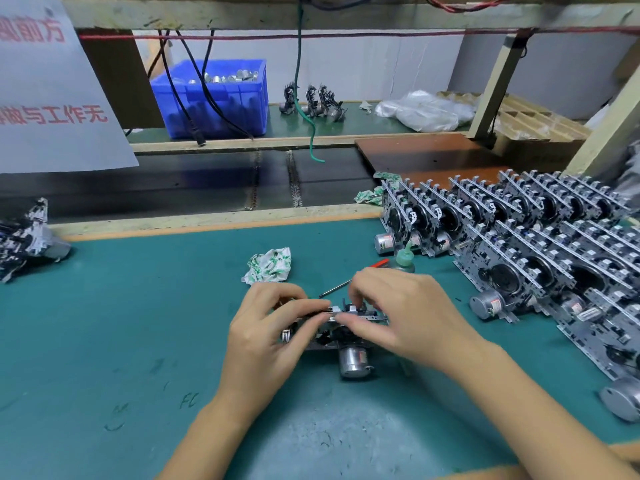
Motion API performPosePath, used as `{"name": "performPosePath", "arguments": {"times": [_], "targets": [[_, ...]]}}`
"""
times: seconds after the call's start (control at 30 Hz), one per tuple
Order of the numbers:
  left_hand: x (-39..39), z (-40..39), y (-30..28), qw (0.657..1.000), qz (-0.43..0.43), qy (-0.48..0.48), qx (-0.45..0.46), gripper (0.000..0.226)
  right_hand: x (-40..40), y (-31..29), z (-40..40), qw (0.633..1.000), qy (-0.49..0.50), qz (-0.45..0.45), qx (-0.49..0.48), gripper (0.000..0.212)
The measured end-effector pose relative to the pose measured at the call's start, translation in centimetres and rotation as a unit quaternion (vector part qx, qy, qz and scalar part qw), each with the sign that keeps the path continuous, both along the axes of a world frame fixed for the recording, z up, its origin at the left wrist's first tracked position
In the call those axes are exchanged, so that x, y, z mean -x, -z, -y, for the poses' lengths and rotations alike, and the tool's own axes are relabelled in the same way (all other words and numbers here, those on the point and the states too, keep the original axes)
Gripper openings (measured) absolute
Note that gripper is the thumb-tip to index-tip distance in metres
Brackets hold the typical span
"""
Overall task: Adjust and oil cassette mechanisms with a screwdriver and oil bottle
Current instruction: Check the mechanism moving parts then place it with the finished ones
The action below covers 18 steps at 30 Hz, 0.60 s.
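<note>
Hanging sheet (52,91), top line: red characters cut off at the left edge; I can read 前方 at the end.
Hanging sheet, lower line: red characters, first one partly cut; I read 做与工作无.
Green mat (138,323), near my left forearm: faint scrawled marks that look like "FC"; the other marks beside them I cannot read.
Motor labels on the stacked cassette mechanisms (519,244): red and white stickers, print too small to read.
</note>
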<state>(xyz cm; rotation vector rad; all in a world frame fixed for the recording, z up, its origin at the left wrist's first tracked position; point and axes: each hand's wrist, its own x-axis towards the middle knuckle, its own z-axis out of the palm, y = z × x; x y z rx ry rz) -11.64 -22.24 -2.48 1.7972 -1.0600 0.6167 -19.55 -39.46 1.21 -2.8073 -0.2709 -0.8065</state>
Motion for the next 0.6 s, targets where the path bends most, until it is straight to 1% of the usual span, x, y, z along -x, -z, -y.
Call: {"name": "performPosePath", "arguments": {"times": [0.07, 0.17, 0.3, 0.37, 0.47, 0.53, 0.6], "targets": [[-0.2, -0.6, -0.4, 1.0, -0.008, -0.003, -0.02, 0.021, -0.7, -0.8, -0.2, 0.998, -0.019, -0.037, 0.044, 0.039], [-0.7, -1.6, -1.2, 0.998, -0.01, 0.007, -0.068, 0.024, -1.3, -1.4, -0.4, 0.993, -0.043, -0.082, 0.071, 0.036], [-1.1, -2.2, -3.1, 0.985, 0.062, 0.056, -0.151, 0.028, -0.1, -2.0, -0.7, 0.993, -0.06, -0.068, 0.071, 0.036], [-1.0, -1.5, -4.6, 0.978, 0.09, 0.09, -0.165, 0.026, 1.5, -2.6, -0.5, 0.997, -0.036, -0.048, 0.054, 0.037], [-0.2, 1.2, -7.3, 0.966, 0.132, 0.147, -0.17, 0.024, 4.5, -4.3, 0.6, 0.999, 0.042, -0.014, 0.005, 0.037], [0.5, 3.6, -8.8, 0.954, 0.146, 0.193, -0.174, 0.021, 6.5, -5.7, 1.8, 0.995, 0.091, -0.019, -0.039, 0.037], [0.9, 6.2, -10.0, 0.941, 0.155, 0.234, -0.19, 0.018, 8.2, -6.7, 3.4, 0.988, 0.134, -0.041, -0.071, 0.041]]}}
